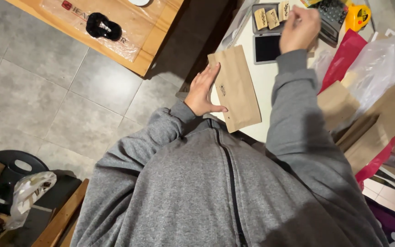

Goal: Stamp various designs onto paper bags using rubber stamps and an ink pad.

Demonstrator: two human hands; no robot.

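Observation:
A flat brown paper bag (237, 89) with a small stamped mark lies on the white table (262, 82). My left hand (202, 91) rests on the bag's left edge, fingers spread, thumb laid over its lower corner. My right hand (299, 28) is closed above the far end of the table, near a grey tray (258, 10) holding wooden stamps (271, 17); whatever it grips is hidden by the fingers. A black ink pad (267, 47) lies open just under the tray.
Right of the bag are more brown paper bags (375, 123), a red bag (347, 55), clear plastic (385, 64) and a calculator (332, 16). A wooden table (152, 50) with a black object (102, 26) stands at upper left. A black stool (10, 171) is at lower left.

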